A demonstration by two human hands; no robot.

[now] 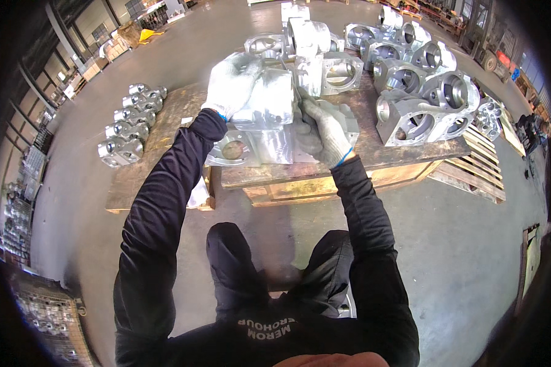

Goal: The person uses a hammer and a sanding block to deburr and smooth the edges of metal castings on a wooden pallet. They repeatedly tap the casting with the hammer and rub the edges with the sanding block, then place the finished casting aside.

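Observation:
A silvery metal casting (269,104) with a thick cylindrical body and a square flange stands at the near edge of the wooden workbench (239,178). My left hand (234,85), in a white knitted glove, grips it from its upper left side. Against its right side is my right hand (323,127), gloved in white with grey fingers. Those fingers are curled together around something thin and dark, too small to make out. A round bore shows in the casting's flange (232,150) below my left wrist.
More bored castings (410,116) crowd the right and back of the bench. Smaller castings (128,128) stand in a row on a wooden board at the left. A slatted pallet (474,165) lies right of the bench. Stacked metal parts (18,220) line the far left.

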